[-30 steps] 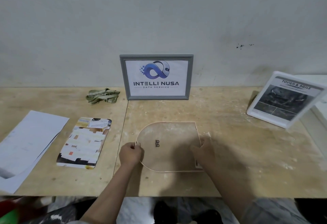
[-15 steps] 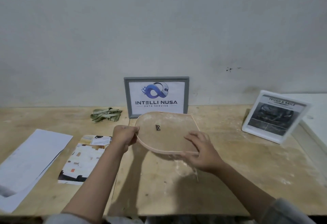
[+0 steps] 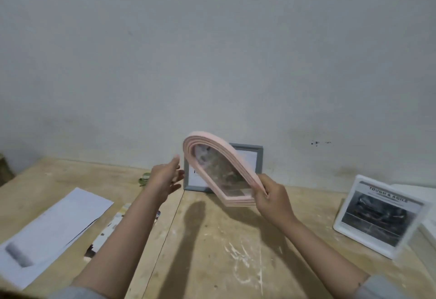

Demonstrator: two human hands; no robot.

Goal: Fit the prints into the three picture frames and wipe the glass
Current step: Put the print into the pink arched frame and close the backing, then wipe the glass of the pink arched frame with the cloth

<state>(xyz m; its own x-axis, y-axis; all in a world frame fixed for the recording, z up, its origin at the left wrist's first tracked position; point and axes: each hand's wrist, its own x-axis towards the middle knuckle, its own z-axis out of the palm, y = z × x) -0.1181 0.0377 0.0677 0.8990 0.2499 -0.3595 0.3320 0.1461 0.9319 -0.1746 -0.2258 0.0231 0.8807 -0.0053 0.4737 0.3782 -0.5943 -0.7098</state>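
Observation:
My right hand (image 3: pixel 271 198) grips the lower right edge of a pink arched picture frame (image 3: pixel 219 169), held tilted in the air with its glass side toward me and a print showing behind the glass. Just left of the frame, my left hand (image 3: pixel 166 176) hovers with fingers spread and is not touching it. Behind the pink frame a grey frame (image 3: pixel 258 159) with a logo print leans on the wall. A white frame (image 3: pixel 379 213) with a dark car print stands at the right. A green cloth (image 3: pixel 144 179) peeks out behind my left hand.
White paper sheets (image 3: pixel 54 230) lie on the wooden bench (image 3: pixel 212 251) at the left. A loose patterned print (image 3: pixel 111 232) lies partly under my left forearm. The wall runs close behind the bench. A white box edge (image 3: pixel 424 230) sits at the far right.
The pink frame rose from the bench and turned over, so its glass side now faces me. My left hand let go of it; my right hand keeps hold. The camera tilted upward.

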